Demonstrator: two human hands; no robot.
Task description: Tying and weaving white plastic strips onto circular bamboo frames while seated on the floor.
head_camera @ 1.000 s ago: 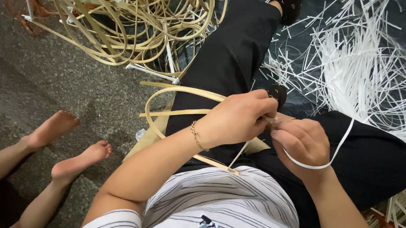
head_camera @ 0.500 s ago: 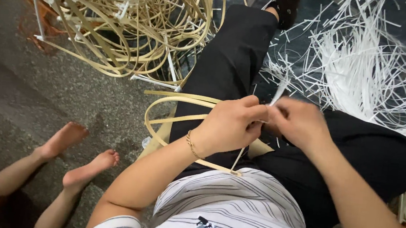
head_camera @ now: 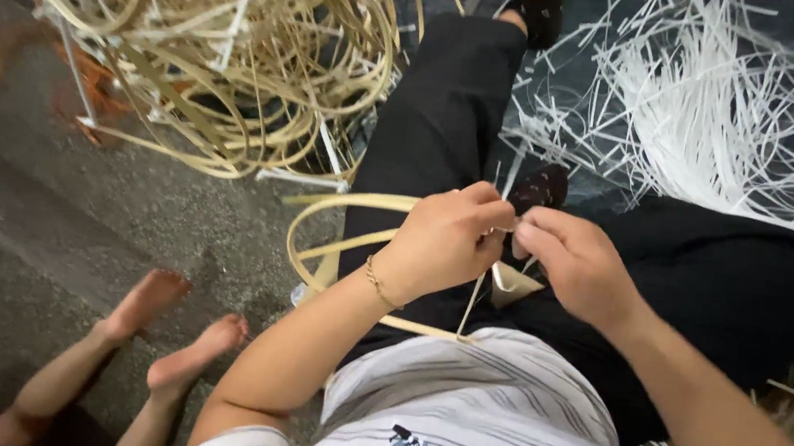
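The cane strip [head_camera: 345, 247] at frame centre looks light, thin and springy; it likely bends freely and may slip, so hold it close to the working point. It is pale yellow, flat, looped over the lap. Left hand [head_camera: 442, 243] and right hand [head_camera: 577, 268] pinch it together.

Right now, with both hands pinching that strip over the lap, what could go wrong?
1. The left hand and right hand pinch a thin pale strip close together; a hard tug might snap it or cut a finger on its edge.
2. The looped cane under the hands looks springy and could flick loose.
3. Another person's bare feet lie near the loop and the tangled pile; a swinging end might strike them.
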